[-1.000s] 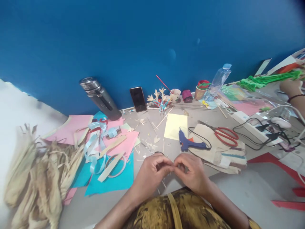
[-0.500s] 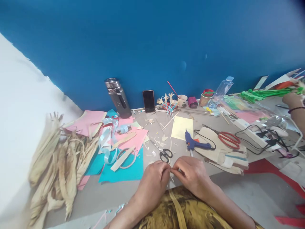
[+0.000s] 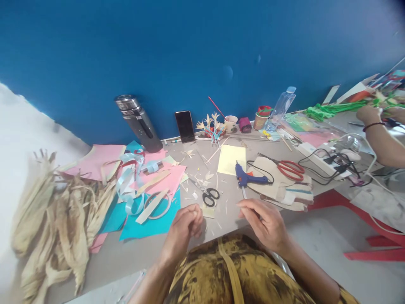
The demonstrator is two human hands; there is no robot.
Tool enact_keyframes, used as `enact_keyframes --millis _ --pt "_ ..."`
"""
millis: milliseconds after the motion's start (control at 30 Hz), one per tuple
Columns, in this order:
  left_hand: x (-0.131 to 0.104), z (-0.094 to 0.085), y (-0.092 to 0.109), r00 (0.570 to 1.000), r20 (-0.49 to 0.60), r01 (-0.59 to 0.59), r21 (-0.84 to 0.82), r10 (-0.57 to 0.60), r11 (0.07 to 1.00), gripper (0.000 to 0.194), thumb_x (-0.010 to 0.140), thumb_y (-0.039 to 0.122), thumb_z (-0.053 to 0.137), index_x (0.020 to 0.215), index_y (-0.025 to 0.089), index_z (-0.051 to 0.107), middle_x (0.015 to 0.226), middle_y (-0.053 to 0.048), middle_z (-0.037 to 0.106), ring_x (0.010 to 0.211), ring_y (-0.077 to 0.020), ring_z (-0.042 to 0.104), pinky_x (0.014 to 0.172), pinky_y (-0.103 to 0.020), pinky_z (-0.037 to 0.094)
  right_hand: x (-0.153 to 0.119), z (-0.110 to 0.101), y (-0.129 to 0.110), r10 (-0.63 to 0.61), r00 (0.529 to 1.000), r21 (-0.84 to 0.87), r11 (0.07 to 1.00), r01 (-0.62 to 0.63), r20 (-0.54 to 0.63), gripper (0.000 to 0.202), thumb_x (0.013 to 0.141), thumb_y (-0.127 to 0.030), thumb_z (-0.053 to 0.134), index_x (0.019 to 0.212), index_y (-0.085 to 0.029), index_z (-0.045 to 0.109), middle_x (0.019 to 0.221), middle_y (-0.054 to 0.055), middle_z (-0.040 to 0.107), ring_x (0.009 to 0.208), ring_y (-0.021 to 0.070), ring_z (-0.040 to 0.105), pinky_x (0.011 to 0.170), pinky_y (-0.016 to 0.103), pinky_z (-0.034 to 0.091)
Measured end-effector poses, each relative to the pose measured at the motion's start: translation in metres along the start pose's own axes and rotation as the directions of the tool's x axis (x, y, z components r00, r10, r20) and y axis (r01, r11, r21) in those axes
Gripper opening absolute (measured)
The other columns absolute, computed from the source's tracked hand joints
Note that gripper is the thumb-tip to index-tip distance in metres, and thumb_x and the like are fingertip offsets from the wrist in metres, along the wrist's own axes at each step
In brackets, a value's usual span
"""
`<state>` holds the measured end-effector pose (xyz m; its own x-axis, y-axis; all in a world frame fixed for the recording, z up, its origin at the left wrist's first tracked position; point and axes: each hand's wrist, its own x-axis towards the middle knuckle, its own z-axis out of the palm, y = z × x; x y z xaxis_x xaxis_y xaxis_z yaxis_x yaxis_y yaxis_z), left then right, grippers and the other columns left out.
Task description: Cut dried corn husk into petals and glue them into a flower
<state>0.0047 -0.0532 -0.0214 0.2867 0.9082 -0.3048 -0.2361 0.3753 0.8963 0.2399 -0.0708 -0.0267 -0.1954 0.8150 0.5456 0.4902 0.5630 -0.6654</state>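
Observation:
My left hand (image 3: 186, 223) is above the table's near edge with its fingers curled in. What it holds, if anything, is hidden. To the right, my right hand (image 3: 264, 221) has its thumb and fingertips drawn together; anything between them is too small to make out. Black-handled scissors (image 3: 211, 197) lie between and beyond the hands, among pale scraps. A blue glue gun (image 3: 249, 177) rests just beyond my right hand, partly on a work glove (image 3: 272, 192). Near my left hand, a roll of tape (image 3: 169, 207) and a cut strip of husk (image 3: 152, 207) lie on blue paper (image 3: 133, 230).
Dried corn husks (image 3: 68, 223) are heaped at the left. A flask (image 3: 139, 124), a phone (image 3: 185, 126) and small husk flowers (image 3: 213, 126) stand by the wall. Red-handled scissors (image 3: 291, 169) and a power strip (image 3: 322, 160) lie right, near another person's hand (image 3: 368, 116).
My hands, which met fingertip to fingertip, have moved apart, the left one leftward and the right one rightward. The view has shifted a little to the right.

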Motion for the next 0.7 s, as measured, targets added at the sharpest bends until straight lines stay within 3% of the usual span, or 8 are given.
enact_keyframes --millis 167,300,400,533,700 --pt "-0.002 -0.027 0.001 0.998 -0.050 -0.040 0.075 0.044 0.996 0.038 0.090 0.029 0.048 0.054 0.019 0.042 0.047 0.005 0.034 0.044 -0.0091 0.030 0.047 -0.026 0.028 -0.016 -0.005 0.025 0.215 0.974 0.022 0.976 -0.217 0.067 0.019 0.102 -0.023 0.043 0.101 -0.020 0.062 0.065 -0.001 0.066 0.059 0.0148 0.063 0.062 0.026 0.049" --pt "-0.001 -0.039 0.007 0.983 -0.148 -0.044 0.372 0.106 0.927 0.044 0.092 0.040 0.049 0.054 0.019 0.047 0.048 0.004 0.041 0.047 -0.0104 0.038 0.050 -0.025 0.031 -0.010 -0.010 0.027 0.333 0.942 0.147 0.931 -0.334 0.038 0.026 0.103 -0.033 0.041 0.094 -0.020 0.062 0.058 -0.002 0.061 0.052 0.0137 0.057 0.054 0.025 0.046" --pt "0.000 -0.047 0.013 0.942 -0.272 -0.008 0.564 0.195 0.825 0.030 0.088 0.041 0.055 0.070 0.018 0.061 0.058 0.002 0.055 0.055 -0.0127 0.050 0.056 -0.026 0.039 -0.003 -0.018 0.026 0.437 0.899 0.309 0.858 -0.410 -0.020 0.029 0.101 -0.038 0.045 0.088 -0.019 0.061 0.054 -0.001 0.059 0.048 0.0135 0.051 0.049 0.025 0.041" --pt "0.001 -0.054 0.021 0.900 -0.334 -0.004 0.637 0.281 0.771 0.021 0.082 0.040 0.062 0.086 0.019 0.067 0.057 0.003 0.058 0.055 -0.0144 0.055 0.056 -0.026 0.044 0.003 -0.030 0.026 0.492 0.870 0.532 0.744 -0.403 -0.029 0.028 0.099 -0.039 0.050 0.084 -0.019 0.061 0.050 -0.001 0.054 0.045 0.0132 0.045 0.045 0.026 0.035" --pt "0.008 -0.057 0.034 0.892 -0.294 -0.044 0.699 0.343 0.714 0.034 0.089 0.047 0.050 0.082 0.019 0.068 0.053 0.002 0.057 0.045 -0.0141 0.051 0.048 -0.026 0.043 0.008 -0.033 0.028 0.461 0.882 0.652 0.698 -0.297 -0.092 0.039 0.100 -0.041 0.047 0.071 -0.019 0.060 0.044 -0.002 0.044 0.044 0.0132 0.041 0.046 0.027 0.036"
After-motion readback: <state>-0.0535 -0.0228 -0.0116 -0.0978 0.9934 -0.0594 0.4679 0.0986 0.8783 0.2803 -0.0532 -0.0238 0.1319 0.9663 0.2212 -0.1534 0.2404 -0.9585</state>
